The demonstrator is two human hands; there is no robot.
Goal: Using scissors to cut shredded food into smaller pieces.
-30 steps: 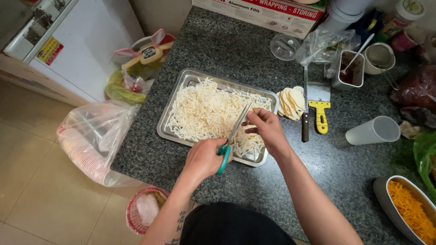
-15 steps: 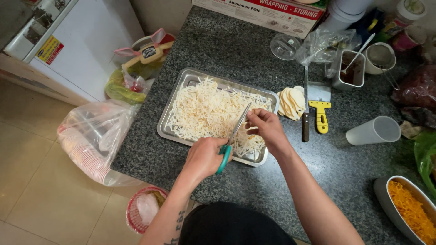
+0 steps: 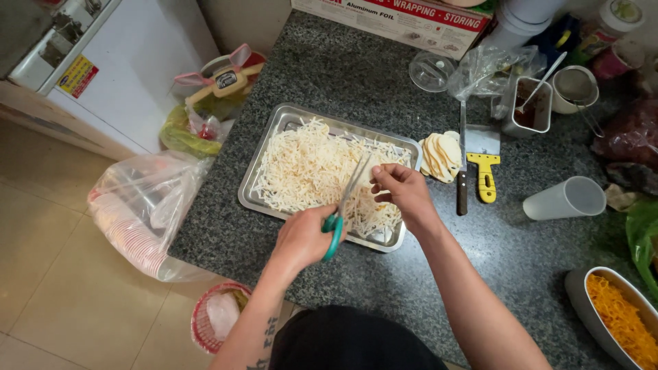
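The scissors have tilted slightly, blades now nearer the right hand

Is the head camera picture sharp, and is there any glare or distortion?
Head view: mostly sharp, the shreds in the metal tray show clearly; light is soft and even, with only faint shadows under the left hand and right hand; mild glare on the tray rim; wide-angle bending at the edges.
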